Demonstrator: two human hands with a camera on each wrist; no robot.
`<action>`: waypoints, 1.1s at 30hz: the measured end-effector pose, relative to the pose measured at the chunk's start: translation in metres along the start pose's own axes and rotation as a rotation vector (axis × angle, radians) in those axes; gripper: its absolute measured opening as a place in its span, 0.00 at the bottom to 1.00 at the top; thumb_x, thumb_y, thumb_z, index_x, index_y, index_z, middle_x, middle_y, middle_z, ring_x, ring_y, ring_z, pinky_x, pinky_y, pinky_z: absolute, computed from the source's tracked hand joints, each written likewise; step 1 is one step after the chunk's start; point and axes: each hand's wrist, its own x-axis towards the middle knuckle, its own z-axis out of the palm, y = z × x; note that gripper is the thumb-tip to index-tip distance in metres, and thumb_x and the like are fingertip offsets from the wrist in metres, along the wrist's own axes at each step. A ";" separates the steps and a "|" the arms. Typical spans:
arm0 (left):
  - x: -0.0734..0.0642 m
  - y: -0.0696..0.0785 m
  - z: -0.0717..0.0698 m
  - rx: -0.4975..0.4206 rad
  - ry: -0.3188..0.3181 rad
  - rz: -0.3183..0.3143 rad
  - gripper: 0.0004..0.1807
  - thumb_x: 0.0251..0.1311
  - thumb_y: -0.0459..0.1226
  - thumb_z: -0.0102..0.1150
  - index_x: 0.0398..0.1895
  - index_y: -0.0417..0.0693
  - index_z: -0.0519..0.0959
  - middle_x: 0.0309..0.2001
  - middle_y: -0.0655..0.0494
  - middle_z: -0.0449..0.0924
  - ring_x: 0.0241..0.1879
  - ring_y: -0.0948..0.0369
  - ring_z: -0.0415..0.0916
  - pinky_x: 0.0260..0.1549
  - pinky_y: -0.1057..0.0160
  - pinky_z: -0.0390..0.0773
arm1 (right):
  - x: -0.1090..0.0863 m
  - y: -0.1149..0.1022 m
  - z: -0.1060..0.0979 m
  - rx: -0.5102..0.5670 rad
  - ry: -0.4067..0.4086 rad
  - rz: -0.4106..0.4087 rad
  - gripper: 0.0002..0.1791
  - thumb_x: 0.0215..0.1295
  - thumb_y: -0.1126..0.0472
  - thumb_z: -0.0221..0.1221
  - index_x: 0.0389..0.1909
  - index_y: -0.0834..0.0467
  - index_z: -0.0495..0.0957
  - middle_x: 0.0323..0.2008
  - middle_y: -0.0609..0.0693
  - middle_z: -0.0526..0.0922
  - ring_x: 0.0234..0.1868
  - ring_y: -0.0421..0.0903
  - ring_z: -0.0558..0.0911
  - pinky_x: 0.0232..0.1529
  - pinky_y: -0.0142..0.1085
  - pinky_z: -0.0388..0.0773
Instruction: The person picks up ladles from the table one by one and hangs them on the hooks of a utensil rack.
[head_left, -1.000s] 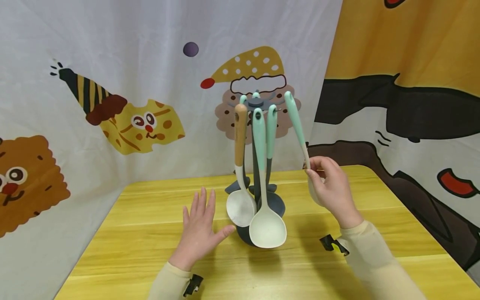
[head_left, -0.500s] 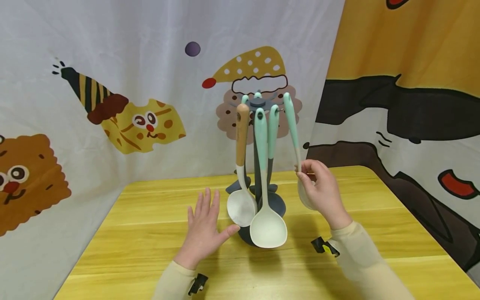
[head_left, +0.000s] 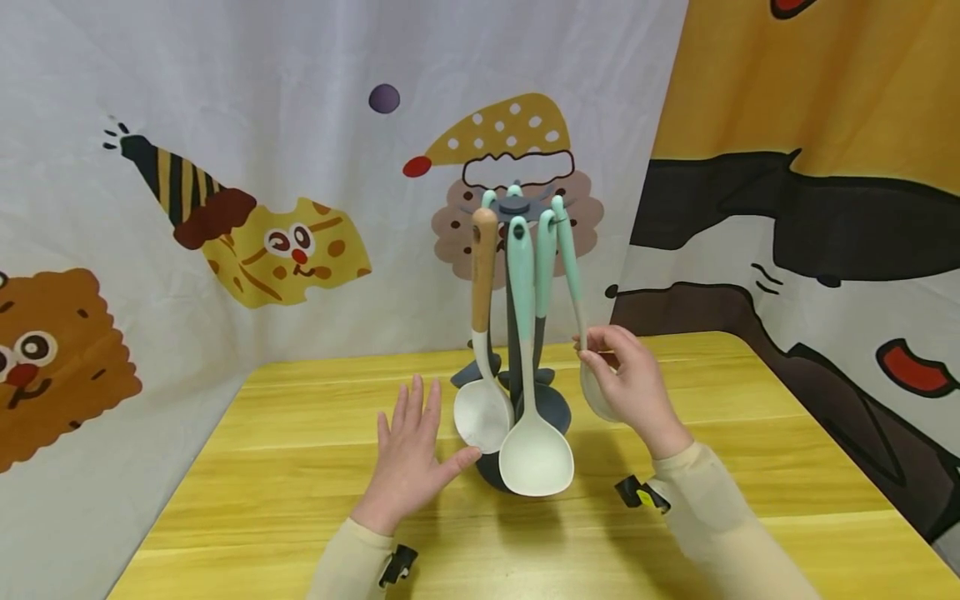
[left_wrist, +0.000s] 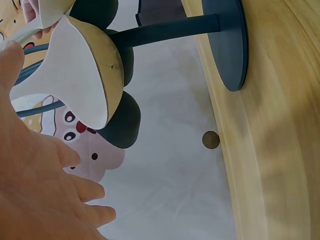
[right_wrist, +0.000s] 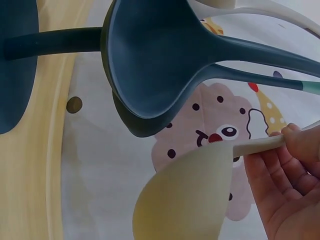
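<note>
My right hand (head_left: 630, 379) pinches the pale stem of a cream ladle with a mint handle (head_left: 570, 258). The handle's upper end overlaps the rim of the dark utensil rack's top (head_left: 514, 205), beside another mint handle. In the right wrist view, thumb and fingers grip the stem just above the ladle's cream bowl (right_wrist: 185, 195). My left hand (head_left: 408, 471) is spread with straight fingers, its thumb tip right at a white ladle with a wooden handle (head_left: 482, 271). A cream ladle (head_left: 536, 458) hangs at the front of the rack.
Dark-headed utensils hang further round the rack, among them a dark blue ladle (right_wrist: 155, 55). The rack's round dark base (left_wrist: 227, 45) stands on the wooden table (head_left: 247, 500). A patterned curtain (head_left: 300, 125) hangs behind the table.
My right hand has moved left with the ladle, bringing its handle top from the right of the rack to the rack's rim. The left hand has shifted slightly right, still spread.
</note>
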 end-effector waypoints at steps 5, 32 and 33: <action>0.000 0.000 0.000 0.001 -0.004 -0.003 0.58 0.59 0.68 0.54 0.80 0.44 0.42 0.78 0.42 0.30 0.76 0.44 0.26 0.65 0.28 0.31 | 0.003 -0.001 0.005 0.008 -0.013 -0.011 0.10 0.62 0.73 0.64 0.44 0.64 0.82 0.37 0.53 0.81 0.38 0.45 0.78 0.40 0.33 0.80; -0.002 -0.007 0.001 0.008 -0.010 -0.015 0.58 0.59 0.67 0.54 0.80 0.44 0.42 0.78 0.40 0.30 0.76 0.42 0.26 0.64 0.27 0.30 | -0.019 0.002 -0.009 -0.049 -0.127 -0.042 0.22 0.68 0.64 0.62 0.62 0.62 0.75 0.59 0.58 0.78 0.60 0.59 0.74 0.59 0.57 0.68; -0.002 -0.008 0.001 0.008 -0.010 -0.014 0.58 0.59 0.67 0.54 0.80 0.44 0.42 0.78 0.40 0.29 0.76 0.42 0.25 0.64 0.28 0.30 | -0.021 0.003 -0.010 -0.056 -0.130 -0.054 0.23 0.68 0.64 0.62 0.62 0.62 0.75 0.60 0.58 0.77 0.61 0.59 0.74 0.59 0.57 0.67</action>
